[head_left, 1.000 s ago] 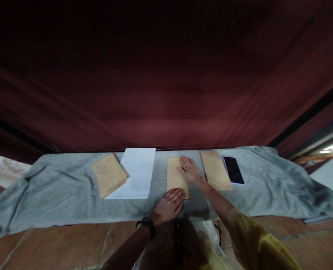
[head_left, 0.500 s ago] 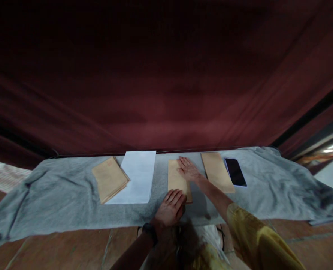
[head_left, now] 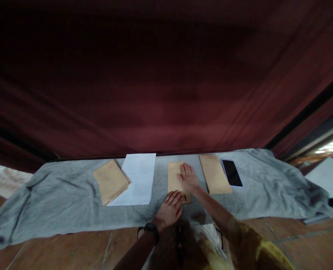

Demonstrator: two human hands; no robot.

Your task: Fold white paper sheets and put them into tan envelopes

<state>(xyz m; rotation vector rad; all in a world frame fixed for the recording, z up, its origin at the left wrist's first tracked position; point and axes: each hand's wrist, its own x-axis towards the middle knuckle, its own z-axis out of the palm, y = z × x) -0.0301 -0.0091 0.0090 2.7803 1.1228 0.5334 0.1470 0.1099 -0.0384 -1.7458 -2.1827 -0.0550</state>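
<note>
A brown paper envelope (head_left: 174,174) lies flat on the grey cloth in front of me. My left hand (head_left: 169,208) rests on its near end, fingers stretched out and lying flat. Higher up on the same envelope, my right hand (head_left: 188,178) presses flat along the right side, its fingers extended. Both palms cover parts of the paper. To the right is another flat brown envelope or stack of them (head_left: 215,174). On the left, a small pile of brown envelopes (head_left: 111,182) overlaps a white sheet of paper (head_left: 140,178).
A smartphone (head_left: 232,173) with a dark screen lies beside the right-hand brown paper. Grey cloth (head_left: 70,198) covers the narrow table. A dark red curtain-like wall (head_left: 166,127) rises directly behind it. Tiled floor (head_left: 70,247) shows below, and a pale panel (head_left: 327,178) stands at far right.
My right hand has shifted slightly toward the right edge of the envelope, its fingers now pointing more directly away from me. My left hand stays at the near end.
</note>
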